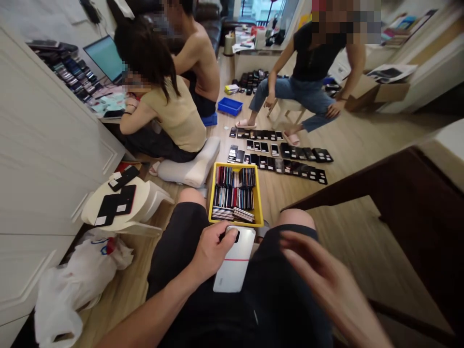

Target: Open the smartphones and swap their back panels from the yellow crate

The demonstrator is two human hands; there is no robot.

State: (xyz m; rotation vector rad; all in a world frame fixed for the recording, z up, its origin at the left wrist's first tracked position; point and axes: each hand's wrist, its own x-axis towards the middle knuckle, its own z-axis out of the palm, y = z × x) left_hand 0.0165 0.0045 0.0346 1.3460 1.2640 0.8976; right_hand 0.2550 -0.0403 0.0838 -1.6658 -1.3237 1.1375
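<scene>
Left hand [212,251] clamped tight on a white smartphone with a red stripe [234,270], right there above the black shorts [174,251]! Right hand [326,285], blurred, fingers spread apart, just beside it. Straight ahead, a yellow plastic crate [234,166] packed with upright phones [234,191], then rows of dark phones [286,152] across the light wood floor [344,145], and a blue plastic tray [230,106] beyond, between a co-worker in a beige top [174,116] and a co-worker in a black T-shirt [315,58].

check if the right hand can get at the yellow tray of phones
Probably yes. The right hand looks empty and the yellow tray sits just beyond the knees. Nothing stands between them; the right knee lies beside the tray, low enough to reach over.
</scene>
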